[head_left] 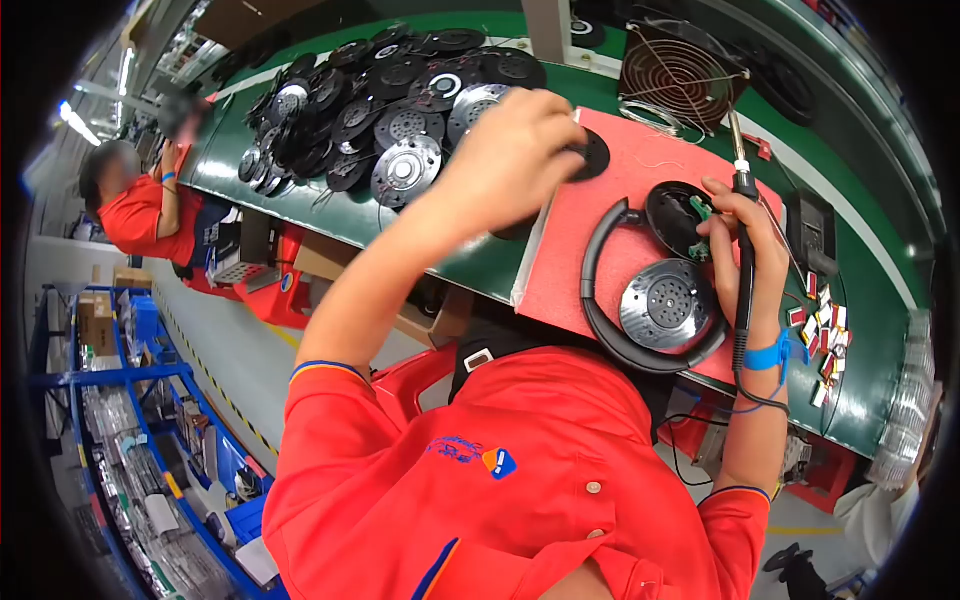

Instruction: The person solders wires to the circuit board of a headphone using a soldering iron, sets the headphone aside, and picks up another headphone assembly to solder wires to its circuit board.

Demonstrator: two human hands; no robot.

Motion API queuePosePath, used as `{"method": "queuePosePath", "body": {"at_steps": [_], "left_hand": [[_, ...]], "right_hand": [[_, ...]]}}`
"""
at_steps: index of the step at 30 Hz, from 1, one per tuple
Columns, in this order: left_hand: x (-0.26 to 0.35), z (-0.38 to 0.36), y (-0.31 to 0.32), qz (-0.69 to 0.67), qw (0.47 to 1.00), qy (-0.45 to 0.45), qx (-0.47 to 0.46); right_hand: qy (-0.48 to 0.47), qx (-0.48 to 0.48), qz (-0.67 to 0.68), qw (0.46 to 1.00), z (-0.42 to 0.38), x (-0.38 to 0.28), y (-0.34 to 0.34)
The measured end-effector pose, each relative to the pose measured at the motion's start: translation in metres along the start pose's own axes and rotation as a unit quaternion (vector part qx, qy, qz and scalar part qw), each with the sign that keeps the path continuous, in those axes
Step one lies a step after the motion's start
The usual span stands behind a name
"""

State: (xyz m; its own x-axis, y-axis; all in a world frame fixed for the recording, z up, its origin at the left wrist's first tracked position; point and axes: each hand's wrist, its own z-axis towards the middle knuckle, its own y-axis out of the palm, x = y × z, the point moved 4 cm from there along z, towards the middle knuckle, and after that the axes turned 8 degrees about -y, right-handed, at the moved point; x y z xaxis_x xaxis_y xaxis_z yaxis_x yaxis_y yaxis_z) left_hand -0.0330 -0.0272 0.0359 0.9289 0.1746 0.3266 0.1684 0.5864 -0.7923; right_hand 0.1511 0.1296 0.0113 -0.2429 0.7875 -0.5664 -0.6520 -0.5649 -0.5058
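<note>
On the pink mat (560, 270) lies a headphone with a curved black headband (592, 285). Its upper ear cup (672, 212) shows a small green circuit board (701, 208); the lower one has a shiny perforated speaker plate (668, 305). My right hand (750, 235) is closed around a soldering iron (745, 185), tip pointing up and away, with fingertips beside the circuit board. At the mat's far left corner, my left hand (520, 150) has its fingers closed at the edge of a black round speaker plate (594, 157). The fingers partly cover that plate.
A heap of round speaker plates (405, 125) covers the bench on the left. A fan with a wire guard (680, 75) stands behind the mat. To the right are a black box (812, 230) and several small red-and-white pieces (825, 335). A co-worker (150, 205) sits farther left.
</note>
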Motion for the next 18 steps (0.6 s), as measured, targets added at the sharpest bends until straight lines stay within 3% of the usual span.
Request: {"method": "queuePosePath", "body": {"at_steps": [5, 11, 13, 18], "left_hand": [[-0.068, 0.021, -0.004, 0.044, 0.998, -0.042, 0.025], [-0.152, 0.080, 0.016, 0.293, 0.932, -0.212, 0.017], [-0.179, 0.088, 0.032, 0.114, 0.957, -0.254, -0.076], [-0.176, 0.075, 0.002, -0.081, 0.968, -0.237, 0.009]], "right_hand": [[0.040, -0.010, 0.028, 0.999, 0.000, 0.003, 0.002], [0.010, -0.020, 0.023, 0.999, -0.006, 0.008, 0.003], [0.005, -0.016, 0.026, 1.000, -0.005, 0.006, 0.003], [0.010, -0.018, 0.037, 0.999, -0.002, 0.001, 0.001]]}}
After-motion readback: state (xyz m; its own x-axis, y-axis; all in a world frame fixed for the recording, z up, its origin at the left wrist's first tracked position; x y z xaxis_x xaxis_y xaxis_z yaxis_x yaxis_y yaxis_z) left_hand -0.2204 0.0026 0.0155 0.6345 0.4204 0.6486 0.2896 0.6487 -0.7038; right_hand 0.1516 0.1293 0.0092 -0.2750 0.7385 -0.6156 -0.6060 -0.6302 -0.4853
